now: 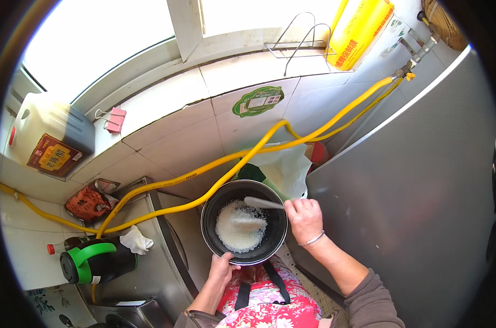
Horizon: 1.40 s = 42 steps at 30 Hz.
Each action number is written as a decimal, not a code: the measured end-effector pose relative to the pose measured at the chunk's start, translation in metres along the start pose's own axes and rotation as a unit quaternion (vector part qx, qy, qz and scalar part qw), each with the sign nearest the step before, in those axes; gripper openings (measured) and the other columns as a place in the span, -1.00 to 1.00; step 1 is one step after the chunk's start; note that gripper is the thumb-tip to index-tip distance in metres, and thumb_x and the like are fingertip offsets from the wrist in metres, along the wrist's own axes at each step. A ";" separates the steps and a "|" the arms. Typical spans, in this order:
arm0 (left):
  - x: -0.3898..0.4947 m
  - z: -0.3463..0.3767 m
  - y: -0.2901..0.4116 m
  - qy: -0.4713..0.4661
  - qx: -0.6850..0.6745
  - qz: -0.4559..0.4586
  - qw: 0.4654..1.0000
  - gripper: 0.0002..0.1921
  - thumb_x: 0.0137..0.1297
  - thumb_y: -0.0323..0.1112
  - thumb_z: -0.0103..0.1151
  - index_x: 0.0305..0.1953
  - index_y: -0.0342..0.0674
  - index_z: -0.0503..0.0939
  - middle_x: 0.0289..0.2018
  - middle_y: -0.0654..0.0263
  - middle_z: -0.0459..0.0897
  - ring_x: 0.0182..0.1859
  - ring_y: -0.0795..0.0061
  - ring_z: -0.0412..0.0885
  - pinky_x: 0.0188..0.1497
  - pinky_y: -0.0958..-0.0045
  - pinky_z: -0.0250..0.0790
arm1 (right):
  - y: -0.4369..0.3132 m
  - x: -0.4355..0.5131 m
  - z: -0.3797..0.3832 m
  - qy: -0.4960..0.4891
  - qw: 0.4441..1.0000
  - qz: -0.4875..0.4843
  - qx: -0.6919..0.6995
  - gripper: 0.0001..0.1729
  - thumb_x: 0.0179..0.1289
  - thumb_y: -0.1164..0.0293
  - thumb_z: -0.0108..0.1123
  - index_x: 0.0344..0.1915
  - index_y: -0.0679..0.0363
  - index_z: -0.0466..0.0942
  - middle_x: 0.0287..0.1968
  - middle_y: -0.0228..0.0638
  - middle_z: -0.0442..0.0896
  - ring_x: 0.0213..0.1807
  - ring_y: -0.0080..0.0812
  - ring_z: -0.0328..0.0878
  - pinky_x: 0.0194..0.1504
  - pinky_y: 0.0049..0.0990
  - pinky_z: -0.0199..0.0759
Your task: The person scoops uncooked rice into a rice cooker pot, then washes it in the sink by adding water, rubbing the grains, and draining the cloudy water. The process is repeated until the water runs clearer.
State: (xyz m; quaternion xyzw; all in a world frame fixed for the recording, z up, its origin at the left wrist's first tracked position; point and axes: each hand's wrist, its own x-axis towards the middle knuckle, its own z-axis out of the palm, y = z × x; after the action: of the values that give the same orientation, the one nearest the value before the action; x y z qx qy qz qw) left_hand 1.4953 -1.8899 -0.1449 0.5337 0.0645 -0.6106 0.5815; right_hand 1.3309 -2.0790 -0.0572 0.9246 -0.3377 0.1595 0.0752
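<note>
A dark round pot [275,235] with a pale rim is in front of my body, with white rice [239,238] piled on its bottom. My left hand [223,266] grips the near rim, thumb over the edge. My right hand [304,219], at the pot's right side, holds a grey flat-looking utensil [264,203], perhaps a scoop, that reaches over the rice. A whitish blur lies on the rice below it. Partly hidden behind the pot, an open white and green bag [295,166] shows pale contents.
Yellow hoses [215,164] cross just beyond the pot to a wall valve [403,71]. A large grey panel [395,184] stands at right. On the left counter [149,254] are a black-green thermos jug [104,260] and crumpled tissue [136,240]. The sill holds a plastic jug [51,131].
</note>
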 end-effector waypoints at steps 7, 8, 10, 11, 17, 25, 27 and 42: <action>0.001 -0.002 0.000 0.041 0.010 -0.036 0.998 -0.67 0.01 -0.62 -0.18 -0.11 -0.40 0.32 -0.37 0.14 0.52 -0.55 0.34 0.53 -0.74 0.47 0.40 | 0.039 0.043 0.011 -0.102 0.963 0.173 -0.179 -0.89 -0.05 0.42 -0.01 -0.47 0.10 0.48 -0.49 -0.40 0.47 -0.40 -0.39 0.44 -0.35 -0.41 0.27; 0.001 -0.002 0.000 0.049 0.008 -0.041 0.998 -0.67 0.01 -0.62 -0.18 -0.10 -0.40 0.32 -0.36 0.14 0.52 -0.55 0.34 0.53 -0.73 0.47 0.40 | 0.042 0.054 0.026 -0.182 0.946 0.202 -0.177 -0.87 -0.03 0.42 -0.01 -0.47 0.07 0.52 -0.46 -0.40 0.52 -0.36 -0.37 0.48 -0.35 -0.41 0.30; 0.001 -0.001 0.001 0.064 0.013 -0.048 0.997 -0.64 0.01 -0.63 -0.19 -0.07 -0.38 0.30 -0.34 0.14 0.52 -0.54 0.33 0.53 -0.73 0.46 0.39 | 0.049 0.079 0.071 -0.362 0.889 0.238 -0.150 -0.79 0.08 0.40 -0.03 -0.38 0.01 0.60 -0.34 -0.39 0.62 -0.22 -0.33 0.56 -0.30 -0.43 0.38; 0.001 -0.001 0.002 0.065 0.008 -0.044 0.997 -0.64 0.01 -0.63 -0.19 -0.08 -0.41 0.29 -0.36 0.12 0.52 -0.56 0.32 0.53 -0.73 0.46 0.39 | 0.052 0.089 0.097 -0.445 0.865 0.206 -0.107 -0.79 0.09 0.42 -0.02 -0.32 0.08 0.59 -0.22 -0.31 0.61 -0.18 -0.34 0.56 -0.24 -0.42 0.44; -0.002 -0.005 0.003 0.120 0.021 -0.102 0.987 -0.65 0.02 -0.65 -0.22 -0.08 -0.45 0.25 -0.38 0.08 0.52 -0.59 0.31 0.52 -0.73 0.45 0.37 | 0.076 0.091 0.257 -0.592 0.779 0.183 -0.101 -0.72 0.15 0.37 -0.04 -0.15 0.03 0.56 -0.05 -0.38 0.54 -0.04 -0.40 0.50 -0.19 -0.41 0.42; -0.002 -0.011 -0.003 0.198 -0.021 -0.094 0.976 -0.68 0.03 -0.65 -0.20 -0.11 -0.42 0.28 -0.39 0.11 0.51 -0.57 0.30 0.52 -0.73 0.39 0.38 | 0.100 0.025 0.369 -0.544 0.818 0.187 -0.003 -0.64 0.22 0.24 -0.13 -0.01 0.01 0.43 0.05 -0.35 0.46 0.12 -0.37 0.35 0.08 -0.24 0.15; -0.001 -0.008 -0.002 0.198 -0.033 -0.086 0.976 -0.71 0.04 -0.65 -0.20 -0.14 -0.42 0.30 -0.40 0.11 0.51 -0.58 0.31 0.52 -0.73 0.41 0.37 | 0.099 0.014 0.383 -0.525 0.832 0.175 0.045 -0.61 0.22 0.19 -0.14 0.05 -0.07 0.37 0.10 -0.35 0.40 0.13 -0.34 0.33 0.11 -0.19 0.12; -0.005 0.011 0.013 0.150 -0.021 -0.050 0.987 -0.70 0.02 -0.66 -0.20 -0.14 -0.47 0.32 -0.41 0.10 0.54 -0.60 0.34 0.52 -0.75 0.49 0.37 | 0.087 0.010 0.288 -0.432 0.682 0.342 0.480 -0.62 0.04 0.48 0.17 -0.07 0.26 0.45 -0.22 -0.40 0.54 -0.20 -0.53 0.39 -0.09 -0.59 0.25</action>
State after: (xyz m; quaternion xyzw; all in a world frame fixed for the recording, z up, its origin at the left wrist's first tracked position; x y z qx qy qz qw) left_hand 1.4982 -1.8986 -0.1291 0.6028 0.1906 -0.5503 0.5454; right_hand 1.3520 -2.2227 -0.3209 0.6203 -0.5027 -0.1025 -0.5933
